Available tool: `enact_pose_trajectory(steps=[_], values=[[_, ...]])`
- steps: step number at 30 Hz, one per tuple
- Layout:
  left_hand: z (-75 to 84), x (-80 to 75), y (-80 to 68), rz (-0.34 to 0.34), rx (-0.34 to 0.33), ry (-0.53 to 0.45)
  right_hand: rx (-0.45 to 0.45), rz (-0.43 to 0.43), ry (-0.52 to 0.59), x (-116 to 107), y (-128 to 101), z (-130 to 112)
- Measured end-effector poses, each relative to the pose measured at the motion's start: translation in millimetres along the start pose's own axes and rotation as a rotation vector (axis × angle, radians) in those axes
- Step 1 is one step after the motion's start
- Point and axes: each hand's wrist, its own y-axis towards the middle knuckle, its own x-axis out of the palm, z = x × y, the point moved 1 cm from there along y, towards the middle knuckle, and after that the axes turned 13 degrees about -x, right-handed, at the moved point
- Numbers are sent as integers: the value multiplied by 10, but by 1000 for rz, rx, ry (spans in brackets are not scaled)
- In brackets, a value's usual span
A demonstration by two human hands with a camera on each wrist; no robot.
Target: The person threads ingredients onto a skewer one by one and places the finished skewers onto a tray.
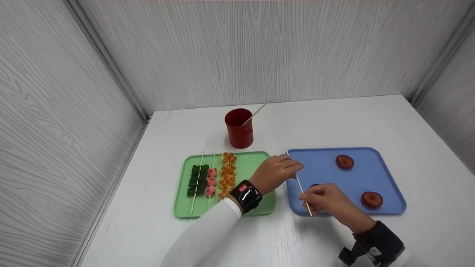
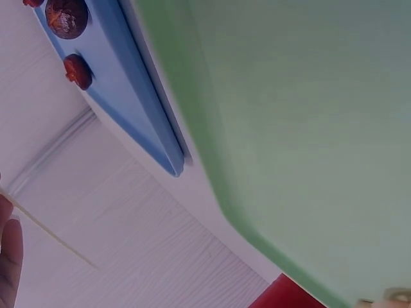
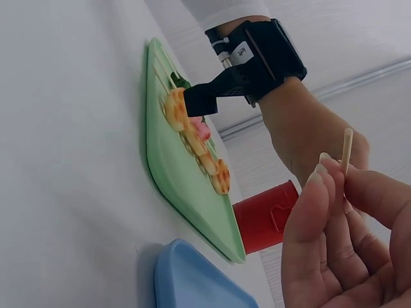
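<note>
A thin wooden skewer [image 1: 300, 185] slants over the left edge of the blue tray [image 1: 315, 157], with nothing threaded on it. My left hand [image 1: 276, 171] pinches its upper part. My right hand [image 1: 326, 200] pinches it near the lower end, between thumb and fingertips; the blunt tip shows in the right wrist view above the right hand [image 3: 350, 237]. On the blue tray lie dark red round food pieces, one at the back [image 1: 345, 162] and one at the front right [image 1: 372, 200]. Another is mostly hidden behind the right hand.
Left of the blue tray, a green tray [image 1: 246, 157] holds dark green pieces [image 1: 197, 180] on a skewer, pink balls [image 1: 211, 181] on a skewer, and a row of yellow-brown round pieces [image 1: 228, 170]. Behind stands a red cup [image 1: 239, 135] with a stick [image 1: 256, 113] leaning in it.
</note>
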Motion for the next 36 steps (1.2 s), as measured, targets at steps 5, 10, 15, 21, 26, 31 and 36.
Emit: enact_pose_trajectory(steps=[5, 10, 15, 21, 26, 31, 36], values=[[17, -48, -30, 111, -60, -113, -19, 22, 3, -5, 6, 9], [60, -56, -87, 144, -300, -350, -48, 30, 12, 2, 15, 16], [111, -24, -141, -3, -595, -697, -70, 27, -2, 26, 20, 14], [170, -9, -181, -142, -725, -959, -98, 13, -30, 66, 37, 22], [202, -25, -198, -205, -690, -983, -116, -3, -38, 82, 48, 30], [237, -33, -211, -258, -661, -1016, -125, -25, -40, 90, 58, 31], [248, -15, -252, -256, -686, -1058, -117, -29, -25, 132, 91, 53]])
